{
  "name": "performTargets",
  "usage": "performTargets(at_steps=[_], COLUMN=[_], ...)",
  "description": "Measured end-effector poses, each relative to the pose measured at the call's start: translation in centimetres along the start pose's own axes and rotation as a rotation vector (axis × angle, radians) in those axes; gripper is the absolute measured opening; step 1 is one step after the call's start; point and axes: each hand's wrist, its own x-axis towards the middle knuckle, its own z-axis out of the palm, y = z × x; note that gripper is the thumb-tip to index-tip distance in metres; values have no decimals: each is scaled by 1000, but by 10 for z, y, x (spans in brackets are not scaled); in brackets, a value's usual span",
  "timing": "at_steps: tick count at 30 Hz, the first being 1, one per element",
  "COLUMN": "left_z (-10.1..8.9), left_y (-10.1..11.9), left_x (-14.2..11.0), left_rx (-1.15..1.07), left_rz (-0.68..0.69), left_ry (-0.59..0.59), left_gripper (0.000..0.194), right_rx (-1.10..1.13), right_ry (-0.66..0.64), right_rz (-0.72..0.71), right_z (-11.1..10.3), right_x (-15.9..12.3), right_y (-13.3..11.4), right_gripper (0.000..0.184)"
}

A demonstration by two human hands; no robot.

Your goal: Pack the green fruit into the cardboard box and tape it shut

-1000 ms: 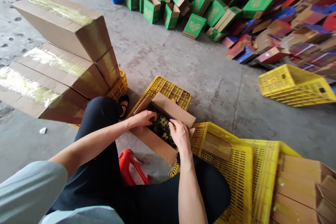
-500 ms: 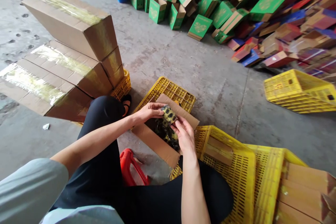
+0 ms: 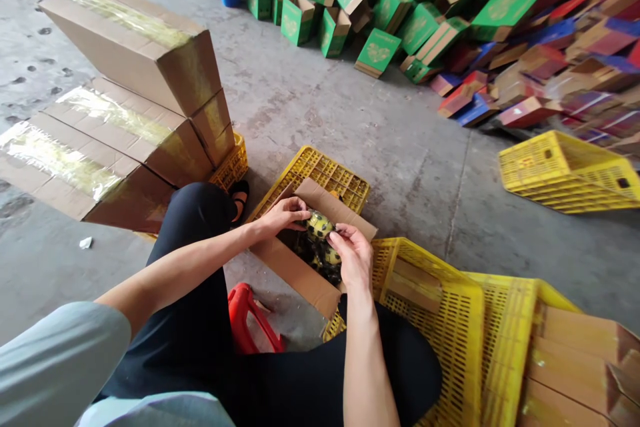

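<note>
Over an open cardboard box [image 3: 293, 273], my left hand [image 3: 283, 217] pinches the left end of a yellow, black-spotted wrapped item [image 3: 320, 225]. The fingers of my right hand [image 3: 354, 255] are closed on its right end. The item looks rounded and glossy, as if in thin film; what is inside cannot be made out. More yellow-and-black wrapped pieces [image 3: 331, 257] lie in the box just below, partly hidden by my hands. Beneath the box shows an upturned yellow plastic crate [image 3: 345, 185].
Large taped cartons [image 3: 125, 53] are stacked at the left. Yellow crates [image 3: 450, 327] stand by my right knee, some holding cardboard boxes [image 3: 570, 373]. A red stool [image 3: 245, 320] is under me. Green boxes [image 3: 379, 50] are heaped ahead, and another yellow crate [image 3: 537, 163] sits at the right.
The spotted item has gone from flatter and tilted to rounded and more level between my hands. My right fingers have shifted slightly up along its end.
</note>
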Motion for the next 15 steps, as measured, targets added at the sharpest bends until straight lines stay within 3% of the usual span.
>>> performTargets(at_steps=[4,9,15], left_z=[0,-8,-22], left_y=[0,-7,-24], left_x=[1,5,19], left_rx=[51,297,487], left_rz=[-25,-47,84], left_ry=[22,131,205], left_gripper=[50,44,30], right_rx=[-90,-286,-379], right_ry=[-17,-94,-13], right_rz=[-47,-101,-95], right_z=[-3,-7,-15], right_x=[-1,-4,-1], right_y=[1,-2,-7], right_gripper=[34,22,25])
